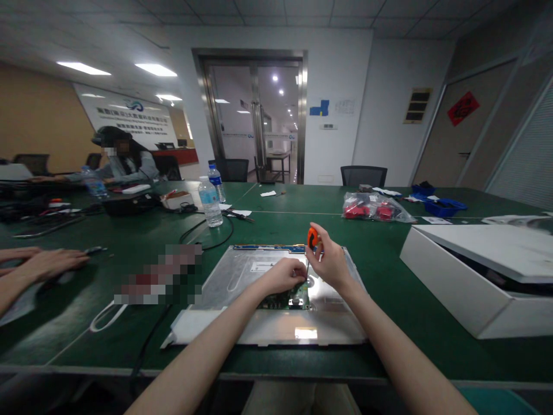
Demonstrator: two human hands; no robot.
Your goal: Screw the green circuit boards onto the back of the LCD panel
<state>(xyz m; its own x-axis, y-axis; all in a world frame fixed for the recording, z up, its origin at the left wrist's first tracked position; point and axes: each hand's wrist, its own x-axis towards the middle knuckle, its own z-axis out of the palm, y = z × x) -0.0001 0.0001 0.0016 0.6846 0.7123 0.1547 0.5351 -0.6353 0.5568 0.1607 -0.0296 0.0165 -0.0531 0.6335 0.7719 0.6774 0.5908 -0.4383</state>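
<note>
Green below everything, noticed the tabletop (69, 323) first, at far left, with another person's hand (52, 264) resting over something dark. Came next to a pixelated object (158, 276) and, farther back, two water bottles (210, 202). Found the metal-backed panel (224, 291) lying flat in the middle, close before the body, with a green circuit board (279, 302) on it. Saw the left hand (285, 275) low over this board, fingers curled and gathered just beside the shaft of an orange-handled screwdriver (311, 235). Saw the right hand (330, 256) next, fingers clamped on the handle, shaft pointing down, almost upright. Judged wise, for such fine work, to hold the shaft square to the board, to press lightly, to turn only in small steps, and to steady the tip against slipping. Farther right, met a plastic bag (371, 207) with red contents and a large white box (458, 288).

Could not make out, again from the left, the dark thing under the other person's hand, nor the pixelated object. Could not tell about any small part between the left fingertips. Could not confirm contact between screwdriver tip and board, nor see the whole box, cut off at the right edge.
</note>
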